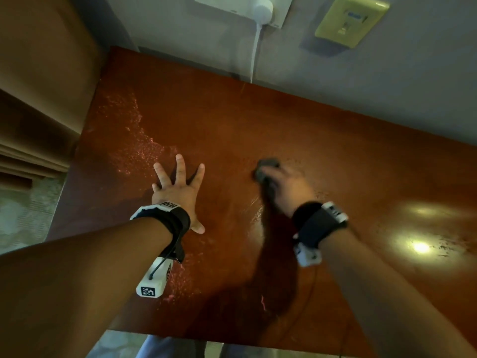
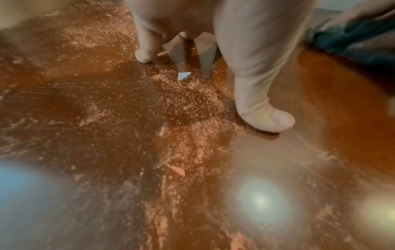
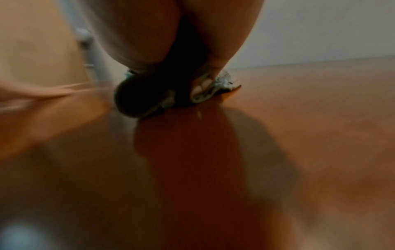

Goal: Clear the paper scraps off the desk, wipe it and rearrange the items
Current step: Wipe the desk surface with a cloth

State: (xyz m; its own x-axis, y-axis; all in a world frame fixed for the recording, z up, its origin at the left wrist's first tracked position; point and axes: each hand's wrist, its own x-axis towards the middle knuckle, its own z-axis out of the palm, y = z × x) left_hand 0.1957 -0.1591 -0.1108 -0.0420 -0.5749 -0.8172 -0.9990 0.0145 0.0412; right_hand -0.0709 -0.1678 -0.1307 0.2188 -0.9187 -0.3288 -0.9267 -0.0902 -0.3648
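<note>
White plug (image 1: 262, 10) in wall socket (image 1: 227, 3); yellow wall plate (image 1: 351, 20); brown curtain (image 1: 38, 86)

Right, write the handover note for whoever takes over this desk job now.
Left hand: open, fingers spread flat on the desk.
Right hand: grips a dark cloth, pressed to the desk's middle.
Done: wiping begun; the middle looks clean.
Left: pale dust on the left side, and one small pale scrap by the left fingertips. The items to rearrange are not in view.
</note>
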